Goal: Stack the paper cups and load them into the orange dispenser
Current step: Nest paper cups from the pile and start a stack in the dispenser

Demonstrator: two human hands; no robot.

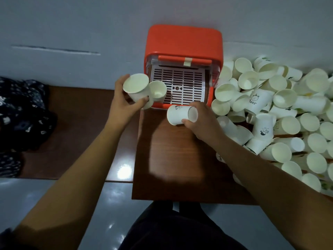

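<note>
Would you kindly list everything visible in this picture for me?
dispenser: one, orange, centre back
grille: one, white, inside the dispenser
loose cups: many, white, heaped right of the dispenser
paired cups: two, white, held at the dispenser's left front
printed cup: one, white, held sideways before the dispenser
table: one, brown wood, centre
cloth: one, dark patterned, far left
left hand: one, gripping the paired cups
right hand: one, gripping the printed cup

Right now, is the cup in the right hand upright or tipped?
Tipped on its side: the cup lies level in the right hand, printed wall up, one round end pointing right.
</note>
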